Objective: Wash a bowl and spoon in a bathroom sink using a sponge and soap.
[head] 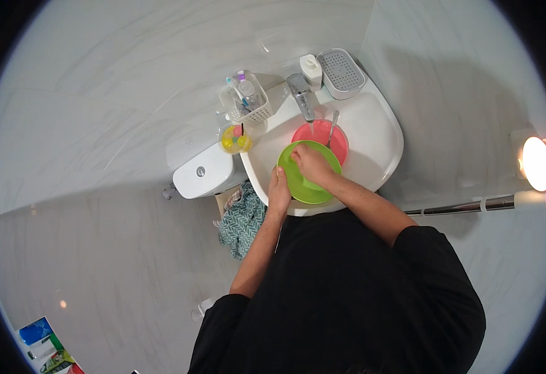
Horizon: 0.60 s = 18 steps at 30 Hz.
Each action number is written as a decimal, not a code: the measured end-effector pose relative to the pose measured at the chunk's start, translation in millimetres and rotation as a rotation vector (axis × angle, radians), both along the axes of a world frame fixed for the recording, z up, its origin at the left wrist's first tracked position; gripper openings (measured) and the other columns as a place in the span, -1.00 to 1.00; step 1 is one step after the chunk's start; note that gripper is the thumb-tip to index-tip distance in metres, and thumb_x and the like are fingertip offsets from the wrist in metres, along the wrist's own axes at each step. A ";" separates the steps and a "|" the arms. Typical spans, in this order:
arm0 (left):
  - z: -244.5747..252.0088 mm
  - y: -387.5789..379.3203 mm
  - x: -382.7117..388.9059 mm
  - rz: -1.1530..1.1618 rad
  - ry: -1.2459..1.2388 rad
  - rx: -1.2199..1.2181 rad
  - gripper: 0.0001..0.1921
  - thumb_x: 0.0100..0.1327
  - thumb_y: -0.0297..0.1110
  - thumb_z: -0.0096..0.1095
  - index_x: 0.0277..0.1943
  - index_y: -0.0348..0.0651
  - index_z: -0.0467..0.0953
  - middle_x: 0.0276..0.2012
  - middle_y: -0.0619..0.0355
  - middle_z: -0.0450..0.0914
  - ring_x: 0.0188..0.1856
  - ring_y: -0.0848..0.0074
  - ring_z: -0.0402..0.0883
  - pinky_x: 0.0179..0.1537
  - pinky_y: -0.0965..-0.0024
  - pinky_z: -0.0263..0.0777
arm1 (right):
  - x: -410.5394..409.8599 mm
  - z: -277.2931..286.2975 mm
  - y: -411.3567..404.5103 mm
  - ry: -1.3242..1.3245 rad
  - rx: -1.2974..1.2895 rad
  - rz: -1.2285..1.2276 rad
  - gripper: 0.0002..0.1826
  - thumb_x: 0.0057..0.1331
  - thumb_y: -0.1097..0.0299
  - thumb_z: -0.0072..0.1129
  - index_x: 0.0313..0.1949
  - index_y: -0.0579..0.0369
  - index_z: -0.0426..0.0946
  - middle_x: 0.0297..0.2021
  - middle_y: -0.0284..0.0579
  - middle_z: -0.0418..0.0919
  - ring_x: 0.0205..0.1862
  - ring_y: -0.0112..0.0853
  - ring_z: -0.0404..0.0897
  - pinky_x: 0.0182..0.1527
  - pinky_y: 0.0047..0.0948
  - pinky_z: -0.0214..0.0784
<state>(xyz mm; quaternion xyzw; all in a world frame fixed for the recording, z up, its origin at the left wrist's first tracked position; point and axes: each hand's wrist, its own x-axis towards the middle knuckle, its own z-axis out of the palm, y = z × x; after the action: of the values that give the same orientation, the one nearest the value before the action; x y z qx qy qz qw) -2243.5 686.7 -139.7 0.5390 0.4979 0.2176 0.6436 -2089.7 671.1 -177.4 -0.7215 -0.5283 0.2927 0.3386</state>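
My left hand (279, 189) grips the left rim of a green plastic bowl (308, 194) above the front of the white washbasin (380, 135). Inside that bowl is my right hand (309, 161), its fingers curled near the upper left wall; whether they hold anything cannot be made out. Behind the green bowl, and partly covered by it, a pink bowl (342, 145) stands in the basin with a metal spoon or fork (334, 122) leaning in it. Water runs from the chrome faucet (302, 98) into the pink bowl.
A white soap dispenser (311, 70) and a grey perforated box (343, 70) stand behind the basin. Left of the faucet are a white basket (259, 112) of toiletries and a clear cup (234, 139) with colourful contents. The toilet tank (202, 173) and a patterned cloth (242, 226) lie farther left.
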 end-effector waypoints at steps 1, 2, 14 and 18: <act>2.2 2.2 -0.6 0.025 0.057 0.026 -0.46 0.59 0.00 -0.34 0.29 -0.30 0.31 0.05 -0.12 0.54 0.07 0.23 0.54 0.12 0.26 0.37 | 4.2 -0.6 3.1 0.065 0.010 -0.078 -0.69 0.39 0.27 0.09 -0.03 0.26 0.42 -0.14 0.10 0.59 -0.09 -0.01 0.60 -0.08 -0.14 0.45; 4.5 4.9 -1.5 0.051 0.112 0.051 -0.45 0.59 0.00 -0.34 0.30 -0.31 0.30 0.05 -0.15 0.54 0.08 0.18 0.54 0.12 0.24 0.37 | 10.2 -1.0 6.4 0.060 0.009 -0.076 -0.69 0.39 0.27 0.09 -0.03 0.26 0.42 -0.14 0.10 0.59 -0.09 -0.01 0.60 -0.08 -0.14 0.45; 15.3 11.9 -5.2 0.050 0.242 0.137 -0.42 0.57 0.03 -0.31 0.36 -0.30 0.23 0.12 -0.28 0.51 0.17 -0.03 0.52 0.17 0.16 0.36 | 71.6 1.7 29.5 1.483 0.010 -0.309 -0.65 0.41 0.38 0.03 0.15 0.21 0.37 0.05 -0.03 0.55 0.04 -0.21 0.61 -0.05 -0.16 0.55; 7.1 10.0 -11.6 0.076 0.254 0.167 -0.44 0.57 0.05 -0.33 0.22 -0.32 0.34 0.04 -0.19 0.52 0.11 0.12 0.52 0.14 0.22 0.35 | 57.2 12.8 23.8 1.429 0.033 -0.347 -0.69 0.37 0.43 0.10 0.07 0.27 0.44 -0.07 -0.01 0.59 -0.02 -0.24 0.63 -0.03 -0.27 0.54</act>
<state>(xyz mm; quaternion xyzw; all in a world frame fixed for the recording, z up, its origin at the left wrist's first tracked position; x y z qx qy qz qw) -2255.1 696.6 -132.5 0.5946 0.5755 0.2127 0.5197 -2032.6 694.9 -164.6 -0.4229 -0.0611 0.6258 0.6525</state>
